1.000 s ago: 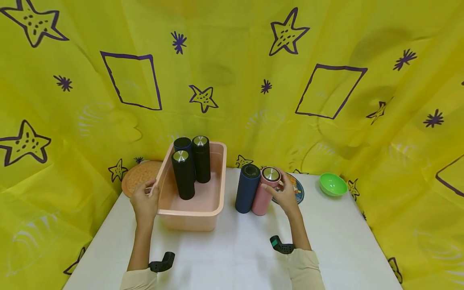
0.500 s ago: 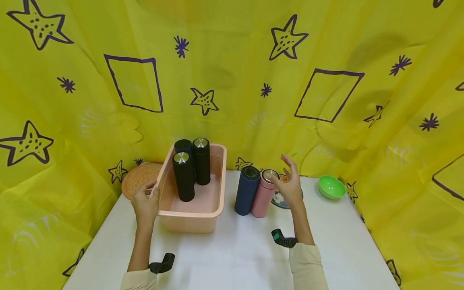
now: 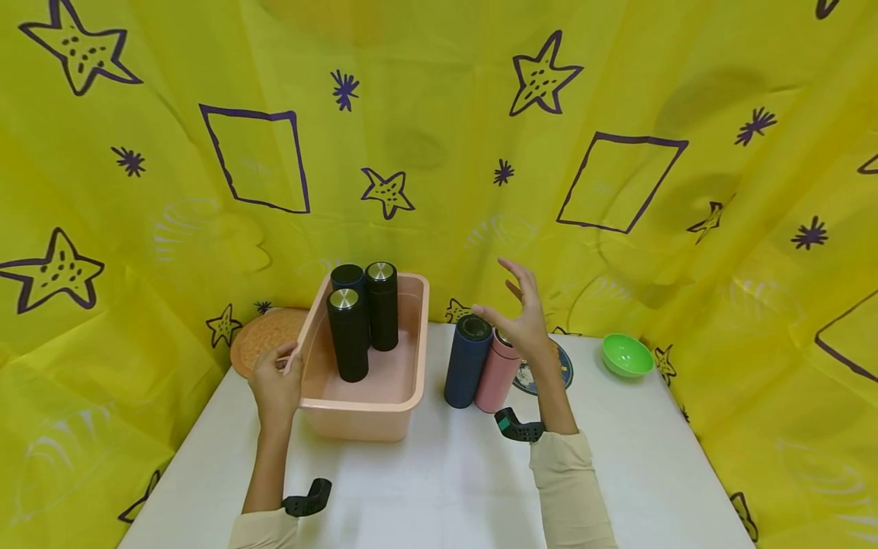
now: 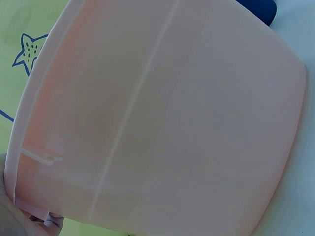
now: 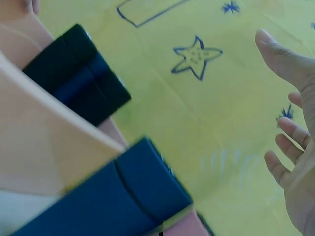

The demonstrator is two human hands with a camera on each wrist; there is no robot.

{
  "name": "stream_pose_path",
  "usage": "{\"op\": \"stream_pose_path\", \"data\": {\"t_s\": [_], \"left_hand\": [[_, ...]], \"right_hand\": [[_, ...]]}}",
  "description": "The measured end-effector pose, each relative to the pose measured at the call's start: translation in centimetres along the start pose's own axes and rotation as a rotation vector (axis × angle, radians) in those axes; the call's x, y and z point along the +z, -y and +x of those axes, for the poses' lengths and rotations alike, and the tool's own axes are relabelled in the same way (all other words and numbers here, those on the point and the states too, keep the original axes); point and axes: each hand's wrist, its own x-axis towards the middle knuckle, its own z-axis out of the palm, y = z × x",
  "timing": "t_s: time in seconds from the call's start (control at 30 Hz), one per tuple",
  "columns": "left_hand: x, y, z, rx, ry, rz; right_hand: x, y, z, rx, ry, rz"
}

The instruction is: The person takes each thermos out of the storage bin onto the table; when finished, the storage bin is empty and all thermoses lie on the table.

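Note:
A pink plastic tub [image 3: 411, 320] stands on the white table with three dark flasks [image 3: 348, 335] upright inside. My left hand [image 3: 276, 377] grips the tub's left rim; the tub wall [image 4: 162, 123] fills the left wrist view. Right of the tub stand a navy flask [image 3: 468, 362] and a pink flask [image 3: 498, 377], side by side. My right hand [image 3: 520, 309] hovers open above them with fingers spread, holding nothing. The right wrist view shows the navy flask [image 5: 113, 201] and my spread fingers [image 5: 290, 142].
A patterned plate [image 3: 562, 367] lies behind the pink flask, and a green bowl [image 3: 627, 354] sits further right. A round woven mat [image 3: 264, 332] lies left of the tub. Yellow star-printed cloth [image 3: 439, 152] walls the table on three sides.
My right hand let go of the pink flask, rose and moved left, and now spreads open above both flasks. The left hand stayed on the tub's rim.

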Motion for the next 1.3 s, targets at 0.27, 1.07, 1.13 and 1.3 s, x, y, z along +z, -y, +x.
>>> {"op": "stream_pose_path", "data": {"t_s": [0.27,1.07,1.13,1.3], "left_hand": [[0.0,-0.1,0.0,0.003,-0.006,0.0],[0.1,0.2,0.1,-0.012,0.004,-0.004],[0.1,0.2,0.1,-0.015,0.006,-0.007],[0.1,0.1,0.1,-0.017,0.013,-0.013]], "right_hand": [[3.1,1.0,1.5,-0.056,0.087,0.14],[14.8,-3.0,2.7,0.244,0.319,0.338],[15.2,-2.7,2.6,0.264,0.315,0.343],[16.6,-4.1,2.5,0.333,0.28,0.3]]}}
